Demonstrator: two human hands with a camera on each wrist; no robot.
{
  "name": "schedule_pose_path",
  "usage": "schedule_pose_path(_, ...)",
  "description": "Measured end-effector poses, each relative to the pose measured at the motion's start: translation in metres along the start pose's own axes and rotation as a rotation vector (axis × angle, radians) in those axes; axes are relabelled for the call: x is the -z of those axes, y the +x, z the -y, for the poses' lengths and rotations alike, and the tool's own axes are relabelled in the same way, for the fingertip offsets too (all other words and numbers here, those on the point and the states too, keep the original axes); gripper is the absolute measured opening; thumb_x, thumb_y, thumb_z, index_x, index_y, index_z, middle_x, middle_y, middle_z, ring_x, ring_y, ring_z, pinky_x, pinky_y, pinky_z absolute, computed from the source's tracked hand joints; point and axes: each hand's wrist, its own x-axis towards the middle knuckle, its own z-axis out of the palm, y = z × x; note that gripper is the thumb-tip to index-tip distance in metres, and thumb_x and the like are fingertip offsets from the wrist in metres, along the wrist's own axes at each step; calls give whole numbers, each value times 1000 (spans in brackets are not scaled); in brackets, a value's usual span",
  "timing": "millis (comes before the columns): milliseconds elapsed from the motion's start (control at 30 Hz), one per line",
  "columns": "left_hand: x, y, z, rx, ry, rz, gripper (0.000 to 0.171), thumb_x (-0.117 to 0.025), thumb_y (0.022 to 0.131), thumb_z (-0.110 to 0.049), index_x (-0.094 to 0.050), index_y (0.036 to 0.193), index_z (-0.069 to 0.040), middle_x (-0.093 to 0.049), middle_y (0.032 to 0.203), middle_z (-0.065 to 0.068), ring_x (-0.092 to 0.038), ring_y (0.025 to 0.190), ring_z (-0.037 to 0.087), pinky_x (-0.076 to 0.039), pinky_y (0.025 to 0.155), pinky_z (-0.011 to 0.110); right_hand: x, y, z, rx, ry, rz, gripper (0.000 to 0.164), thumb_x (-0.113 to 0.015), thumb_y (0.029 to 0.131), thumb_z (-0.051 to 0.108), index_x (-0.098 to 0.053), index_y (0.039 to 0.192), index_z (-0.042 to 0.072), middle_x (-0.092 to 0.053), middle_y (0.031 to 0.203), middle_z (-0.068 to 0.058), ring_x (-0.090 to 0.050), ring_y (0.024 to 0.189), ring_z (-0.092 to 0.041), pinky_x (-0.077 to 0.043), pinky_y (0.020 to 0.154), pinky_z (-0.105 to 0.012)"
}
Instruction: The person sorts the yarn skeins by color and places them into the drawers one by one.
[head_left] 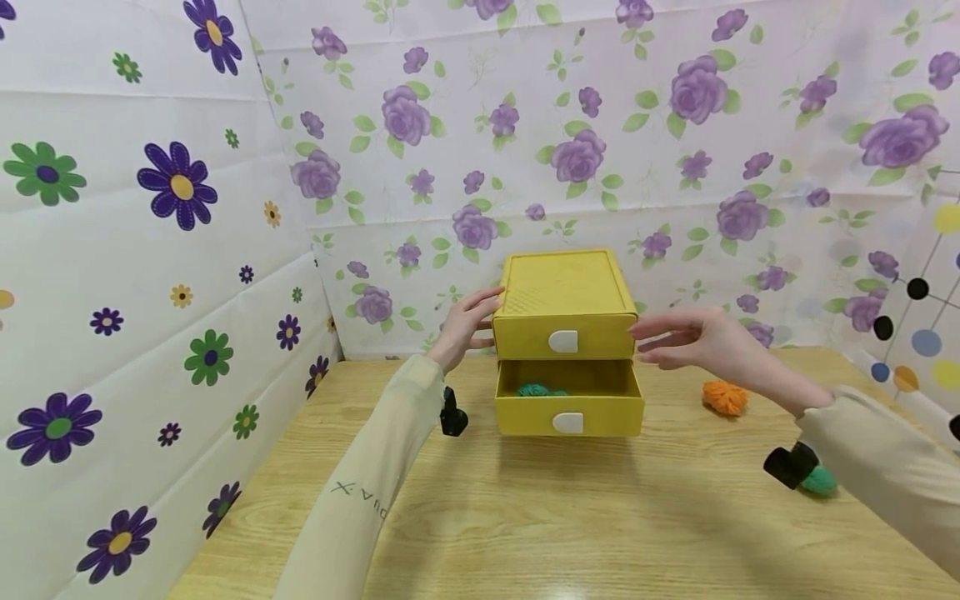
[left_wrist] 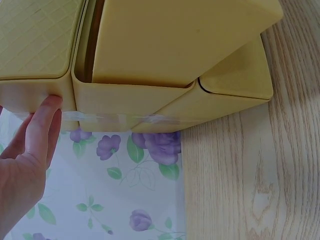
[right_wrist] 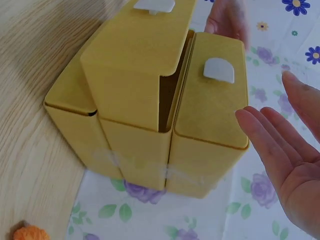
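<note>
A yellow drawer unit (head_left: 566, 283) stands against the back wall, its tiers stacked. The top drawer (head_left: 525, 337), with a white tab handle, is closed; the middle drawer (head_left: 525, 417) is pulled out and holds green yarn (head_left: 534, 390). The bottom tier (right_wrist: 82, 135) shows in the right wrist view but is hidden from the head camera. My left hand (head_left: 467, 329) touches the unit's upper left side with its extended fingertips. My right hand (head_left: 697, 337) is at the top drawer's right front corner, fingers extended and holding nothing; whether the fingertips touch it I cannot tell.
An orange yarn ball (head_left: 724, 398) lies on the wooden table (head_left: 487, 517) right of the drawers. Nearer, a green yarn ball (head_left: 820, 481) is partly hidden behind the right wrist camera (head_left: 791, 465). Flower-patterned sheets (head_left: 420, 167) cover the walls behind and at the left.
</note>
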Motion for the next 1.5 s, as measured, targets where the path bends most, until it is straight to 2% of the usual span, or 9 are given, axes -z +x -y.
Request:
schedule_pose_path(233,0,0,2,15,-7,-9,38,-57,91,-28,-53,129,-22,-48,124,3,-53,99,34,-50,71,41,13,-17,-14,-32,-6,-23,37,-64,84,6,-56,118,-4,-59,111,-14,-62,90,-21,-50,70,-35)
schedule_pose_path(333,-1,0,3,13,-6,-11,38,-57,91,-28,-54,128,-22,-49,124,2,-53,99,33,-50,71,41,19,-25,-22,-33,-63,-39,36,-65,83,7,-57,117,-5,-59,112,-14,-61,91,-18,-50,70,-33)
schedule_pose_path(567,-1,1,2,4,-4,-2,39,-56,91,-28,-53,129,-20,-51,121,3,-53,100,33,-50,72,41,35,-48,-40,-79,-297,-65,40,-68,82,18,-58,117,0,-60,109,-14,-60,90,-10,-50,69,-28)
schedule_pose_path(767,-1,0,2,2,1,-1,40,-56,91,-28,-52,130,-20,-51,121,3,-54,98,31,-50,72,41,53,-67,-55,-151,-347,-50,44,-68,82,20,-56,121,2,-56,115,-15,-56,93,-3,-49,69,-27)
schedule_pose_path(967,-1,0,2,3,-8,0,40,-56,92,-27,-51,131,-19,-50,122,4,-52,101,35,-49,72,42,70,-81,-67,-164,-398,-54,43,-69,81,19,-58,119,1,-58,113,-13,-56,93,-2,-49,67,-26)
schedule_pose_path(1100,0,-1,2,5,-13,0,40,-56,92,-26,-51,130,-19,-50,122,4,-50,103,37,-49,73,42,78,-85,-74,-205,-452,-48,45,-70,81,24,-59,118,2,-57,113,-18,-58,95,-19,-50,66,-27)
schedule_pose_path(1267,0,0,1,8,-6,-9,40,-56,91,-27,-51,130,-19,-50,122,4,-54,98,33,-49,72,42,87,-92,-81,-255,-444,-3,50,-70,79,29,-58,119,0,-56,112,-21,-59,94,-18,-50,65,-30)
schedule_pose_path(1333,0,1,0,8,-2,-12,40,-56,91,-27,-52,130,-19,-50,122,3,-56,95,30,-49,72,41,91,-96,-87,-246,-408,29,49,-70,80,25,-56,119,-2,-55,113,-24,-58,95,-21,-51,66,-32)
schedule_pose_path(1500,0,1,0,8,-4,-17,38,-56,91,-27,-53,128,-20,-50,122,3,-56,94,29,-49,72,41,97,-105,-104,-288,-317,112,50,-68,82,17,-51,120,-10,-49,116,-31,-48,102,-47,-51,69,-33)
